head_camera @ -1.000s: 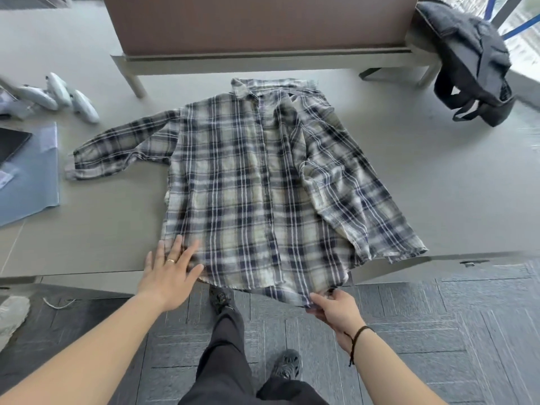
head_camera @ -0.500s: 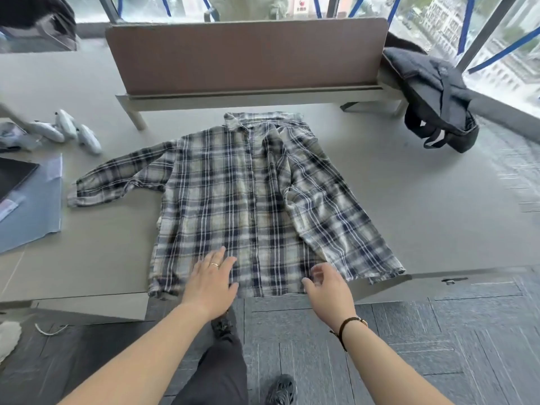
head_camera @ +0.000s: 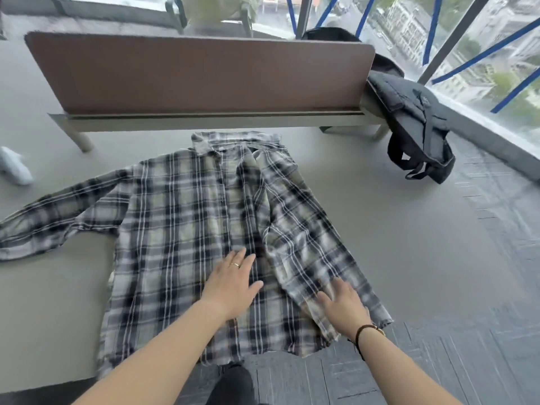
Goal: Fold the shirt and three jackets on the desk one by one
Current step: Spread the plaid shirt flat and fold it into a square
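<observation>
The plaid shirt (head_camera: 187,244) lay lengthwise, collar toward the frame's top, hem bottom. Left hand (head_camera: 232,283) and right hand (head_camera: 343,306) pressed flat, fingers spread.

Your one camera sat on your head and looked forward and steeply down across the desk (head_camera: 394,229), close enough that both forearms entered from the bottom edge. It faced the brown divider panel (head_camera: 198,74) at the desk's far side, with windows (head_camera: 482,39) beyond it (the wide lens bent those far edges). No second view existed, so nothing was shared.
</observation>
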A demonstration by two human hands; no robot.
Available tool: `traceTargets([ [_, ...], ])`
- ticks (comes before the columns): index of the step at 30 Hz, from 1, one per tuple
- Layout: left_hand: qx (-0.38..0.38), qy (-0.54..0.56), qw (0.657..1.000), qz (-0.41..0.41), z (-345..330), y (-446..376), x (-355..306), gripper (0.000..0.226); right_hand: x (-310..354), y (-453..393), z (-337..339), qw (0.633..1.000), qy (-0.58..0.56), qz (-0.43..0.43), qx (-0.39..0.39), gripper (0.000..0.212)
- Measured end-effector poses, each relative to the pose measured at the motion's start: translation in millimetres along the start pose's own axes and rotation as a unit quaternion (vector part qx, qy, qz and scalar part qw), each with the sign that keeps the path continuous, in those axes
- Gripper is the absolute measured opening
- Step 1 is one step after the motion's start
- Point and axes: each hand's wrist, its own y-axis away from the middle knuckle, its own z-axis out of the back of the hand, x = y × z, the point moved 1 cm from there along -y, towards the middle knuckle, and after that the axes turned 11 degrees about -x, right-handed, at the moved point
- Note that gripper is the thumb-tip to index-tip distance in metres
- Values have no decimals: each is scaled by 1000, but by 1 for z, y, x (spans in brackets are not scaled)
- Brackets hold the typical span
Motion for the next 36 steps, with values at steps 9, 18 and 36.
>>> traceTargets([
  [9,61,-19,998,-21,-14,-45,-33,74,-36,-54,24,994,101,-17,33,77],
  [18,119,-96,988,37,-35,-64,-72,69,-64,-109,74,985,134,62,-86,36],
  [36,-210,132,932,265,-23,-39,-192,46,-71,-81,138,896,-65,436,-62,12],
])
